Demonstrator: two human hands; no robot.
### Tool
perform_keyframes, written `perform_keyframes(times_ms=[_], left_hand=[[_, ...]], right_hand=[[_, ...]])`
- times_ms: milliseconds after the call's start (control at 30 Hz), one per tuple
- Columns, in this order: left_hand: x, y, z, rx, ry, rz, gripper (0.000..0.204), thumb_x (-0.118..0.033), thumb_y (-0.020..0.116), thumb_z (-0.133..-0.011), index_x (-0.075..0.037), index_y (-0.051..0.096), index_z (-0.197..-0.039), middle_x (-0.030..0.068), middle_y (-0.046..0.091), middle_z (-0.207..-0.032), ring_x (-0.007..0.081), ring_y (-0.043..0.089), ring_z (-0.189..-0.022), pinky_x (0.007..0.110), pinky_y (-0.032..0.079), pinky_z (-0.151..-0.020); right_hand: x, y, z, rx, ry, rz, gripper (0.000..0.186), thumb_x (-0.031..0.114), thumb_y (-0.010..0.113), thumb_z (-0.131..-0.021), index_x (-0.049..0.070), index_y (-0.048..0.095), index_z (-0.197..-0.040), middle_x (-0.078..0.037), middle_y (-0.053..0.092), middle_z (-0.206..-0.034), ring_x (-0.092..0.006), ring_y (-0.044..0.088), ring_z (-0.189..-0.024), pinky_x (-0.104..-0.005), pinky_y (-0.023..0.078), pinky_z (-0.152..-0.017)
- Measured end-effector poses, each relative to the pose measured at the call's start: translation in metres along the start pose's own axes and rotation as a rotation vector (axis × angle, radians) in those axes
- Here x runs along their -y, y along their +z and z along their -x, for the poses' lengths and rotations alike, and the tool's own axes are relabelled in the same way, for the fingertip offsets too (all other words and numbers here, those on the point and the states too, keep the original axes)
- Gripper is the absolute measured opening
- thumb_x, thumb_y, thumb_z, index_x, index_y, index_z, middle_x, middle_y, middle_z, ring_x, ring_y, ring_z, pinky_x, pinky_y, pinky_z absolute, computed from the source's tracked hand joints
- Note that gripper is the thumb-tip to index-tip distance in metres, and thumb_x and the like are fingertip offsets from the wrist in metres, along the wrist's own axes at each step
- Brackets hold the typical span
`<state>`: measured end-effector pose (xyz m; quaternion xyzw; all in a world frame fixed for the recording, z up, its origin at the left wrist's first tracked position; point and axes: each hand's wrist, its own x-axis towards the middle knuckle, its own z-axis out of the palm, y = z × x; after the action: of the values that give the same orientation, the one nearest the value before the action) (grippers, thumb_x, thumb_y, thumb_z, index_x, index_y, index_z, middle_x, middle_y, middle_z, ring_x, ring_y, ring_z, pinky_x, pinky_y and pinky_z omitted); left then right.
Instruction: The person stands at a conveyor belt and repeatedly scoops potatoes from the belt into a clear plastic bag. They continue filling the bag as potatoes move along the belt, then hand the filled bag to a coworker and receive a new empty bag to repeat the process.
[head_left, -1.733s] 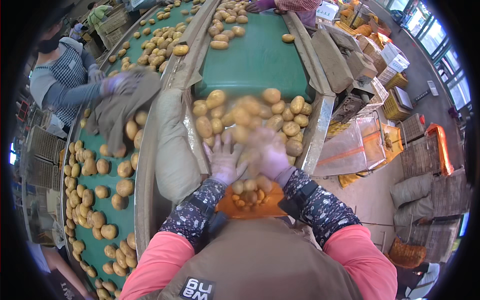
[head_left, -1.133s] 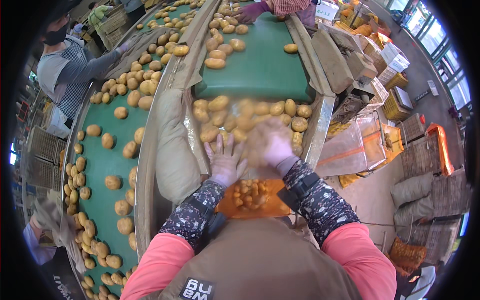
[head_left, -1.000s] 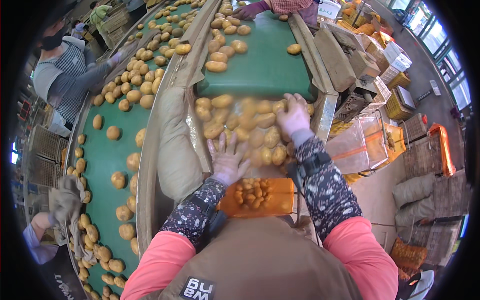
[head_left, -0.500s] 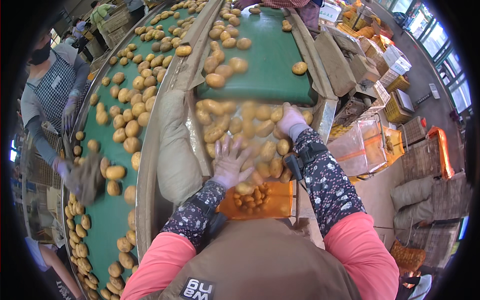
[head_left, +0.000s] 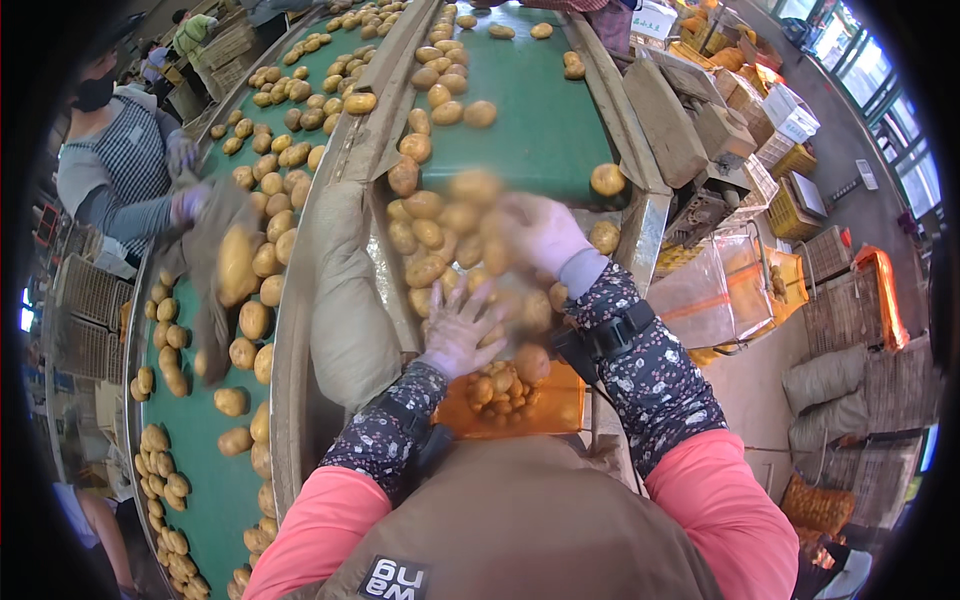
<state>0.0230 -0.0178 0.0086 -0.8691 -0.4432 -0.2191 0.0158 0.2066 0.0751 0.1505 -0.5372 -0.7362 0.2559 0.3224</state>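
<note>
My left hand (head_left: 458,330), in a thin pale glove, has its fingers spread against the potatoes (head_left: 425,265) heaped at the lower end of the middle green belt (head_left: 510,130). Higher and to the right, my right hand (head_left: 540,232) is over the same heap, its fingers motion-blurred; whether it grips a potato I cannot tell. Below both hands an orange mesh bag (head_left: 550,410) contains several potatoes, with a blurred potato at its upper edge. A padded grey sack (head_left: 345,305) lines the chute's left side, beside my left hand.
Another green belt (head_left: 200,455) carries potatoes along the left; a masked co-worker (head_left: 125,165) there handles a brown cloth (head_left: 215,330). Metal machinery (head_left: 675,135), a clear-and-orange bag on a frame (head_left: 700,300), crates (head_left: 795,210) and sacks (head_left: 825,380) stand at the right.
Potatoes have travelled down both belts toward me. My right hand has shifted left from the chute's right side; my left stays low with spread fingers. The co-worker's cloth has moved upward.
</note>
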Motion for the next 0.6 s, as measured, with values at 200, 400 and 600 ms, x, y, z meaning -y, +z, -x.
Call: perform_keyframes(times_ms=[200, 400, 600], left_hand=[[0.001, 0.001, 0.004, 0.012, 0.226, 0.178, 0.039, -0.044, 0.076, -0.078, -0.022, 0.071, -0.110, 0.0091, 0.053, -0.138, 0.0439, 0.041, -0.132, 0.065, 0.031, -0.110], [-0.009, -0.002, -0.005, 0.116, 0.347, 0.106, 0.032, -0.044, 0.069, -0.087, -0.024, 0.071, -0.111, 0.0083, 0.052, -0.144, 0.0389, 0.045, -0.136, 0.063, 0.031, -0.114], [0.011, -0.008, -0.005, 0.149, 0.327, 0.105, 0.041, -0.046, 0.067, -0.088, -0.034, 0.067, -0.127, 0.0072, 0.054, -0.146, 0.0371, 0.050, -0.134, 0.062, 0.029, -0.115]], right_hand=[[-0.072, 0.030, 0.017, 0.240, 0.107, 0.631, 0.026, 0.025, 0.065, -0.086, 0.013, 0.073, -0.108, -0.017, 0.072, -0.109, -0.0354, 0.070, -0.103, -0.0454, 0.056, -0.089], [-0.084, 0.044, 0.019, 0.302, 0.042, 0.702, 0.031, 0.028, 0.068, -0.085, 0.014, 0.072, -0.112, -0.015, 0.072, -0.110, -0.0334, 0.071, -0.100, -0.0450, 0.056, -0.087], [-0.052, 0.020, 0.031, 0.061, 0.202, 0.025, 0.038, 0.020, 0.067, -0.092, 0.008, 0.062, -0.128, -0.013, 0.069, -0.120, -0.0280, 0.068, -0.110, -0.0411, 0.055, -0.094]])
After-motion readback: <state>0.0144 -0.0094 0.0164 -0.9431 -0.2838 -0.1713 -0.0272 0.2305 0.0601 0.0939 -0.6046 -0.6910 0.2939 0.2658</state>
